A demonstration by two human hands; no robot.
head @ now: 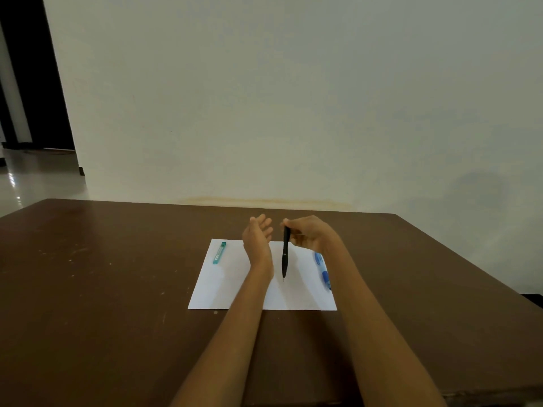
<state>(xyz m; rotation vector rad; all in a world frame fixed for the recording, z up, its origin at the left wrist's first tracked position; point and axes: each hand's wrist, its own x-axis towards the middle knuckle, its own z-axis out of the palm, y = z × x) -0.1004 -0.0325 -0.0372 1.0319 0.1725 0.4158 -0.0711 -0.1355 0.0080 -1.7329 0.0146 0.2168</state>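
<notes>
Pinches a black pen (285, 254) by its top end with the right hand (308, 235), fingers and thumb curled round it. Holds it nearly straight up and down, tip pointing down, hanging below the hand and a little to its left. Holds the tip close over the white paper (223, 283); cannot tell if it touches the sheet. Holds the left hand (258, 236) up just beside the right hand, on its left, with the pen between the two. Shows the left hand open, fingers a little apart and mostly straight, palm turned toward the pen, gripping nothing and not touching the pen. Hovers both hands over the far part of the paper, above the brown table (102, 274). Has a small teal tube (219, 253) lying flat on the paper, out to the left of the left hand and well apart from it. Has a blue pen (322, 270) lying at the right edge of the paper, down by the right wrist and nearer the body than the hand, partly hidden by the arm. Stretches both bare arms out from the near edge of the table. Faces a plain pale wall (293, 113) past the far side of the table, beyond both hands.
</notes>
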